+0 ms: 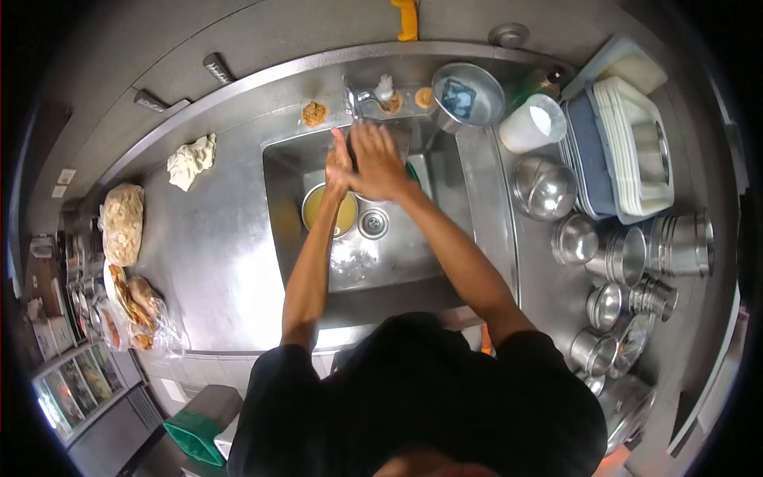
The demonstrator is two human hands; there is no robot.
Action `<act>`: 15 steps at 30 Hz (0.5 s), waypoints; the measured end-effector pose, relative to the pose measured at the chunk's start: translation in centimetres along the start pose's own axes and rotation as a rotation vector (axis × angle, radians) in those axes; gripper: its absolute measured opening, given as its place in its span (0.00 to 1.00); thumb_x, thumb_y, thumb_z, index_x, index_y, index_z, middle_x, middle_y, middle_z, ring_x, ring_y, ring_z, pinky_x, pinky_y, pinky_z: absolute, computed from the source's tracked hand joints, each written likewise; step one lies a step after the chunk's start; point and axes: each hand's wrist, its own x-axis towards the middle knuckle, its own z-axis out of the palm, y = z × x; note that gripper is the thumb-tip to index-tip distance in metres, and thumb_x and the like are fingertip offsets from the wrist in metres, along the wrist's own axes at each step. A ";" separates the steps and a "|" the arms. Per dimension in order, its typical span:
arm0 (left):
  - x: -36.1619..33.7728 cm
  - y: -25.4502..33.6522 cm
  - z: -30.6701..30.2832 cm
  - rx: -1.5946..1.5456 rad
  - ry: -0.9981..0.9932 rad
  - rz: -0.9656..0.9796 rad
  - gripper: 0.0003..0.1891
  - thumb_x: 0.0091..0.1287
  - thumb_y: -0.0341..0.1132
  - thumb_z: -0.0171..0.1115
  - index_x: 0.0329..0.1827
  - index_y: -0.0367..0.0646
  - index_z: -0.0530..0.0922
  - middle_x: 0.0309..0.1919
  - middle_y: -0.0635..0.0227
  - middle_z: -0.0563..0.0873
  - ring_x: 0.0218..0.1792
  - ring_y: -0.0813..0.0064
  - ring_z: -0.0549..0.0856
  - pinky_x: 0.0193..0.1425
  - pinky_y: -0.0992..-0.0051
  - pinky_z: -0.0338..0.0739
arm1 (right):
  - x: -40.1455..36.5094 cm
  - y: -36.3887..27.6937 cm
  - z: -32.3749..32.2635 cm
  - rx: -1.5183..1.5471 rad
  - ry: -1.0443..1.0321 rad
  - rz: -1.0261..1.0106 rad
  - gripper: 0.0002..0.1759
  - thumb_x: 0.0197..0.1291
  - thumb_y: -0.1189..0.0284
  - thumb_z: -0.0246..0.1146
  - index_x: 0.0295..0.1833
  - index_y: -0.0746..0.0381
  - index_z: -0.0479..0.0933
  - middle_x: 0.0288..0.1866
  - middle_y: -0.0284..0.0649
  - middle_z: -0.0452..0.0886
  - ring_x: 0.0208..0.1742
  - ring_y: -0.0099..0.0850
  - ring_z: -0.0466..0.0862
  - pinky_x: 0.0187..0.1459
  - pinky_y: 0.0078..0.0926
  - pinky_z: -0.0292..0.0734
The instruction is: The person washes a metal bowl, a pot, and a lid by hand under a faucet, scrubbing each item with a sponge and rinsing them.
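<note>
Over the steel sink (pixel 429 238), my left hand (pixel 338 165) and my right hand (pixel 378 163) touch each other near the faucet (pixel 354 102). The right hand has its fingers stretched out and slightly blurred, its palm side against the left hand. Upright and partly covered by the right, the left hand also shows extended fingers. I see nothing held in either one. Below them in the sink stands a round bowl with yellowish liquid (pixel 343 216), partly hidden by my left forearm. The drain (pixel 373 224) lies to its right.
Scouring pads (pixel 315 114) and a metal pot (pixel 468 97) line the back ledge. On the right are a white container (pixel 533 124), stacked tubs (pixel 636 151) and several steel bowls (pixel 545 188). A cloth (pixel 191 161) and bagged food (pixel 123 225) lie on the left counter.
</note>
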 end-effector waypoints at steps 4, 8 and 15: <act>-0.6 1.9 -1.8 0.230 -0.041 -0.158 0.48 0.68 0.69 0.29 0.24 0.25 0.79 0.14 0.47 0.76 0.23 0.64 0.77 0.35 0.58 0.70 | 4.2 1.9 -2.9 0.199 -0.343 0.423 0.62 0.55 0.29 0.42 0.71 0.78 0.49 0.73 0.63 0.52 0.76 0.51 0.49 0.73 0.49 0.40; 1.0 0.5 -1.4 0.019 -0.099 -0.104 0.44 0.71 0.65 0.33 0.22 0.29 0.78 0.13 0.50 0.72 0.20 0.70 0.69 0.26 0.58 0.65 | -0.5 -2.5 1.3 -0.265 -0.064 0.065 0.62 0.58 0.30 0.39 0.72 0.79 0.39 0.74 0.66 0.46 0.77 0.54 0.45 0.74 0.50 0.39; -0.2 -2.4 -3.3 0.024 0.016 0.248 0.23 0.70 0.40 0.57 0.20 0.29 0.75 0.10 0.74 0.69 0.16 0.81 0.62 0.19 0.68 0.57 | -1.0 8.0 -1.2 1.473 -0.254 0.514 0.50 0.54 0.28 0.45 0.68 0.58 0.66 0.62 0.40 0.73 0.58 0.24 0.74 0.59 0.31 0.72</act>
